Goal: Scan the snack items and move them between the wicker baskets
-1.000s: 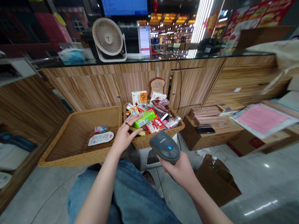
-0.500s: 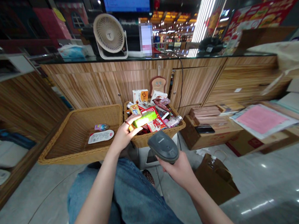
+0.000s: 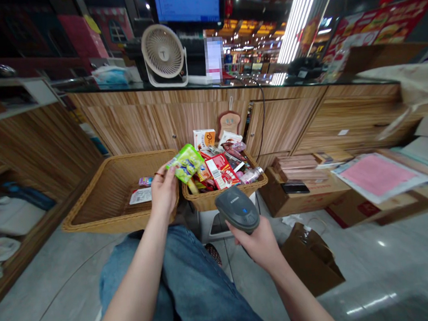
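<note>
My left hand (image 3: pixel 164 190) is closed on the near edge of a bright green snack packet (image 3: pixel 186 163), held up between the two wicker baskets. My right hand (image 3: pixel 257 238) grips a dark grey barcode scanner (image 3: pixel 237 209), whose small light glows blue. Its head points toward the full basket (image 3: pixel 202 202), which is heaped with packaged snacks. Among them lie a red snack box (image 3: pixel 222 170) and a white and orange box (image 3: pixel 204 139). In the left wicker basket (image 3: pixel 93 220) are a white-labelled package (image 3: pixel 140 196) and a small purple packet (image 3: pixel 145 181), both partly behind my left hand.
A wooden counter (image 3: pixel 129 122) stands ahead, with a white fan (image 3: pixel 163 51) and a monitor (image 3: pixel 188 1) on top. To the right are cardboard boxes (image 3: pixel 276 197) with a phone (image 3: pixel 295 187) on them, and a brown paper bag (image 3: pixel 310 259) on the floor.
My left hand has moved left with the green packet, lifting it off the heap and turning its printed face into view. A blue light now shows on the scanner, which stays nearly in place.
</note>
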Demonstrator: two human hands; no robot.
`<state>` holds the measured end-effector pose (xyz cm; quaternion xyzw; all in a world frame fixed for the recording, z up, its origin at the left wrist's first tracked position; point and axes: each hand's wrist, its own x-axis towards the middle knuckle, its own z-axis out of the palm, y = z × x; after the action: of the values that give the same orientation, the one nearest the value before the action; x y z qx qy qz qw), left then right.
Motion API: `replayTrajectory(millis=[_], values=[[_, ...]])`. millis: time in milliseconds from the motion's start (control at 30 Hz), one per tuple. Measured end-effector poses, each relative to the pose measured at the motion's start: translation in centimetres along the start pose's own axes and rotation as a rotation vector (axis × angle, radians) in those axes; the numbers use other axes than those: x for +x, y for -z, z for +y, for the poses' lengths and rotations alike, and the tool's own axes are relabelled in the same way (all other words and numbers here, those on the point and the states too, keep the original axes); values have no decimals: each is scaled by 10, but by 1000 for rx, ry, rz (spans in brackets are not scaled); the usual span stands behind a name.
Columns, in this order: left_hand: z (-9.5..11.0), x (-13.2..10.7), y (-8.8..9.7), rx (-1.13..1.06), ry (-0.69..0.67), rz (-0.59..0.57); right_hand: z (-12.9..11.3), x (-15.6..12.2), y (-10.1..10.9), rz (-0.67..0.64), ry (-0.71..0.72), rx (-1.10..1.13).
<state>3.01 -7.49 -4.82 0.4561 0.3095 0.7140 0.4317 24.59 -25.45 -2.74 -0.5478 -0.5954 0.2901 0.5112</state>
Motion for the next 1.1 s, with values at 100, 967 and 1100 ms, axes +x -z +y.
replayTrajectory(millis=[100,967,1100], values=[[-6,9,8,-37,-89,191,3,-1,-1,-12,-8,-3],[-1,0,-44,1343,-447,-563,7,-4,6,6,-20,7],[7,-6,-38,1029,-366,-354,9,-4,7,24,-19,27]])
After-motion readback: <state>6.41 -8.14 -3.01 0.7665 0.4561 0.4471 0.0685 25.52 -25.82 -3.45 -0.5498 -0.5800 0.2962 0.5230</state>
